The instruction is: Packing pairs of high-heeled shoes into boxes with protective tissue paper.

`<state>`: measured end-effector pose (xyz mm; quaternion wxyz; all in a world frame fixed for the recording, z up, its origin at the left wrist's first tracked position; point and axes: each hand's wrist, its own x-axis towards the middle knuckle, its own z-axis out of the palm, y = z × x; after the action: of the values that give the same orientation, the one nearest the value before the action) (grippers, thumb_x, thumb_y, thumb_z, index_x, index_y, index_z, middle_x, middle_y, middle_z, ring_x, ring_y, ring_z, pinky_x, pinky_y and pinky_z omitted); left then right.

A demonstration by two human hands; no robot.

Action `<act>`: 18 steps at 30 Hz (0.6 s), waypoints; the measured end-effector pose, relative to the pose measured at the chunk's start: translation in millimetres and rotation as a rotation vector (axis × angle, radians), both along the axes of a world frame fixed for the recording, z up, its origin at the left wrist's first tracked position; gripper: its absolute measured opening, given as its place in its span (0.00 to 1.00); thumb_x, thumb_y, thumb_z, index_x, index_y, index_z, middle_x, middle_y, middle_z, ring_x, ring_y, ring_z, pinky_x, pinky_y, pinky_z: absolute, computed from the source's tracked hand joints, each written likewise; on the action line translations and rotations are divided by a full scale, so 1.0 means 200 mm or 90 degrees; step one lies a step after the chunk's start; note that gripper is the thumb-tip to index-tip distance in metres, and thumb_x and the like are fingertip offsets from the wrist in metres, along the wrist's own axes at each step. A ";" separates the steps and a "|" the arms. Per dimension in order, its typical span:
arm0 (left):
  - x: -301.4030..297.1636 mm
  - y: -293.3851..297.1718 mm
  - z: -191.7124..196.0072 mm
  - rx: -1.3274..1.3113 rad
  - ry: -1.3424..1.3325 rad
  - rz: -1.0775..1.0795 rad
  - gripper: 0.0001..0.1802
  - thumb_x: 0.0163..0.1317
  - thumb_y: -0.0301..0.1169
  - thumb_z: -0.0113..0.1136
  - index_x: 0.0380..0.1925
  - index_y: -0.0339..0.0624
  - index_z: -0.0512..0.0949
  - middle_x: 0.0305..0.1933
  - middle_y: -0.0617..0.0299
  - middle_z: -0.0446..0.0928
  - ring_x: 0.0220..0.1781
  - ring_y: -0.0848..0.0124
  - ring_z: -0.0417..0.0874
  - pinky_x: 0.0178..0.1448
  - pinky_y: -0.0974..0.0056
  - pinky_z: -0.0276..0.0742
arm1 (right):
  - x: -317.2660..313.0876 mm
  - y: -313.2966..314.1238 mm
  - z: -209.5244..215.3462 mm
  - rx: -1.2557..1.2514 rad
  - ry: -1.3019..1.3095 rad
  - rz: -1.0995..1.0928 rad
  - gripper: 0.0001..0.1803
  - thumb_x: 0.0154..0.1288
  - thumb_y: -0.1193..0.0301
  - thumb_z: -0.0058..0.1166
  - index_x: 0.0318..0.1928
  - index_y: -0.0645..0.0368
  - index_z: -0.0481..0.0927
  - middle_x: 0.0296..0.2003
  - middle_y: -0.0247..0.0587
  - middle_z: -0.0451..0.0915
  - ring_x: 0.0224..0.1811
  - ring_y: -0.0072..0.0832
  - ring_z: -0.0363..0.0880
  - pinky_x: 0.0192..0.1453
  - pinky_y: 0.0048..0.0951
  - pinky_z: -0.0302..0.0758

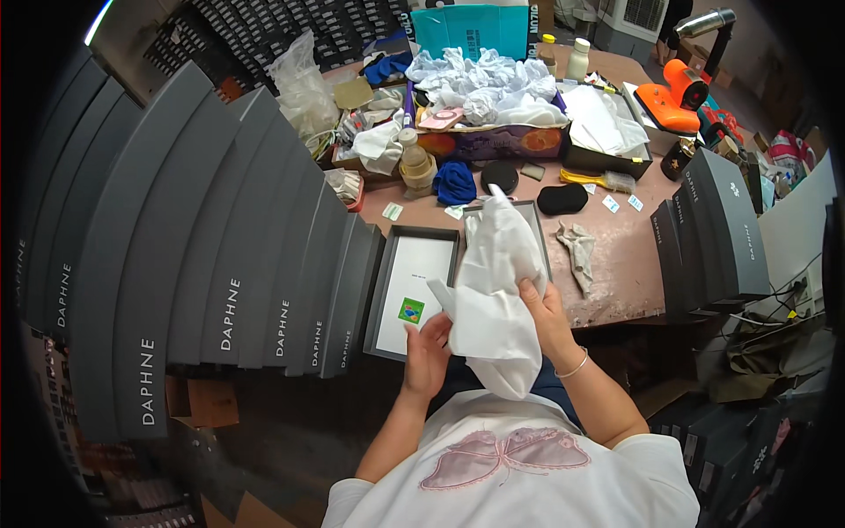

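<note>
Fingers of your right hand (552,326) pinch the white wrapping (497,308); guide its edge softly with your left hand (426,356), fingers half-spread.

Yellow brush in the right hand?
No, the right hand holds white wrapping, while the brush lies on the table.

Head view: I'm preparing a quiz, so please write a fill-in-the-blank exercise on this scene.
The wrapping in the right hand is coloured ____.
The square sticker in the open box is mostly ____.
The brush on the table has a ____ handle.
The bracelet circles the ____ wrist.
Missing words: white; green; yellow; right.
</note>
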<state>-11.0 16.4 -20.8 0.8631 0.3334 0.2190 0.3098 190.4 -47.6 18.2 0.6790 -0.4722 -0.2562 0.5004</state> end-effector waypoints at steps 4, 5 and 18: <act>0.08 -0.07 -0.04 -0.128 -0.076 -0.066 0.36 0.68 0.48 0.53 0.70 0.43 0.55 0.71 0.58 0.60 0.70 0.64 0.65 0.71 0.56 0.63 | -0.02 0.06 0.01 -0.023 -0.242 0.056 0.23 0.77 0.58 0.40 0.47 0.68 0.78 0.42 0.38 0.80 0.47 0.25 0.76 0.55 0.28 0.71; 0.10 -0.07 -0.09 -0.144 -0.081 -0.034 0.37 0.67 0.48 0.55 0.69 0.44 0.55 0.70 0.58 0.62 0.69 0.64 0.66 0.71 0.56 0.65 | -0.01 0.08 0.02 -0.048 -0.342 0.078 0.23 0.77 0.59 0.39 0.47 0.68 0.78 0.42 0.41 0.79 0.47 0.28 0.76 0.55 0.29 0.71; 0.06 0.04 0.07 -0.260 -0.069 0.007 0.40 0.67 0.61 0.41 0.68 0.42 0.60 0.63 0.52 0.70 0.62 0.58 0.74 0.65 0.53 0.71 | -0.05 -0.12 0.02 -0.006 -0.404 0.155 0.10 0.61 0.76 0.58 0.44 0.63 0.77 0.42 0.45 0.79 0.41 0.42 0.79 0.46 0.33 0.76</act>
<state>0.5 24.8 -7.1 0.9215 0.1329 0.2325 0.2813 181.3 -71.1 21.3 0.4983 -0.5739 -0.5068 0.4070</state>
